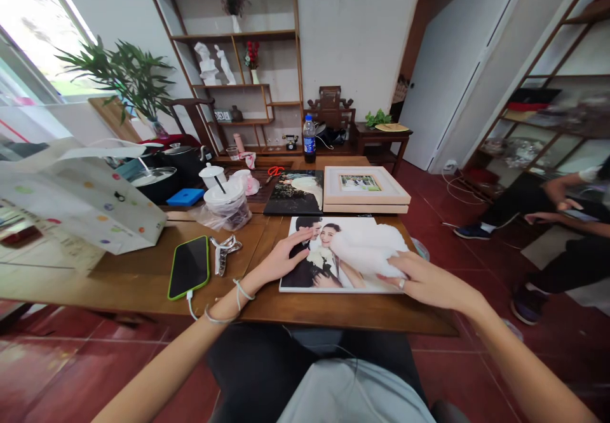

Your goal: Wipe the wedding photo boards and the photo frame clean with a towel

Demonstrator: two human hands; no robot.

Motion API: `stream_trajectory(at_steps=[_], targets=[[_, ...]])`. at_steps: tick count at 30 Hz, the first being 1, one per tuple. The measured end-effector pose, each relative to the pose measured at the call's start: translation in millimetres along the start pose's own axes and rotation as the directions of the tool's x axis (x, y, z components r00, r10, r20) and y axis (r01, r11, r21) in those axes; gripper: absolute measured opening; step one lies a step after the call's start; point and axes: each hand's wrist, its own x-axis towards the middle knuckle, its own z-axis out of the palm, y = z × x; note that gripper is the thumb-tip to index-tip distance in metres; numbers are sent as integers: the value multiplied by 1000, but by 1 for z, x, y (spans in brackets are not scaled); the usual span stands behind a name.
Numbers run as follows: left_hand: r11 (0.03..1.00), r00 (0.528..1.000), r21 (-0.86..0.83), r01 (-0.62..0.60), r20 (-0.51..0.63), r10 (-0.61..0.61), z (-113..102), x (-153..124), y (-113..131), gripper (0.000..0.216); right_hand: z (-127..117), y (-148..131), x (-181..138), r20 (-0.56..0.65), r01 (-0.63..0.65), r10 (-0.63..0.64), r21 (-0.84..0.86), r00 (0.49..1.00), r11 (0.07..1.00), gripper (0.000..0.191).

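A flat wedding photo panel (305, 277) lies on the wooden table in front of me, showing a couple on a white ground. My left hand (288, 255) rests on its left part with the fingers stretched out. On the right part, my right hand (412, 277) grips a fluffy white wad of cotton (372, 248) that covers some of the picture. A ring shows on that hand. Behind the panel lie a dark photo panel (293, 194) and stacked pale frames (366, 188), the top one with a small picture in it.
Left of the panel are a phone (189, 267) on a cable, a clear hair claw (223, 253), a bagged cup (226, 204) and a paper bag (119, 213). Farther back stand red scissors (275, 171) and a dark drink bottle (309, 140). A person (548, 220) sits at the right.
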Motion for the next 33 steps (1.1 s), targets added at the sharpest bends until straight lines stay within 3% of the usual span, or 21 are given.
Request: stream_trajectory(at_steps=[5,8,12,15,22,25,28,33], targets=[[1000,1000,-20,4,12,-4,-1,1,0,40,8,13,26,-178,60,-87,-154,980,986,30],[1000,1000,-25,-5,22,5,-1,1,2,40,13,19,47,-191,125,-168,-220,967,968,22],[1000,1000,-27,-3,18,4,-1,1,1,40,20,24,64,-194,119,-174,-267,965,956,37],[1000,1000,-24,1,16,-1,0,1,-1,40,24,14,58,-179,122,-175,-272,968,955,41],[998,998,30,49,23,-50,7,1,-8,42,38,-46,9,-16,248,-257,-219,966,944,38],[995,998,73,64,-3,-64,10,0,-7,43,40,-58,1,14,293,-295,-180,955,939,39],[994,999,103,32,10,-33,9,-1,-4,44,35,-49,7,-15,305,-311,-156,950,939,39],[990,999,140,-14,36,9,6,-1,-1,44,24,-7,35,-133,228,-255,-191,958,955,30]])
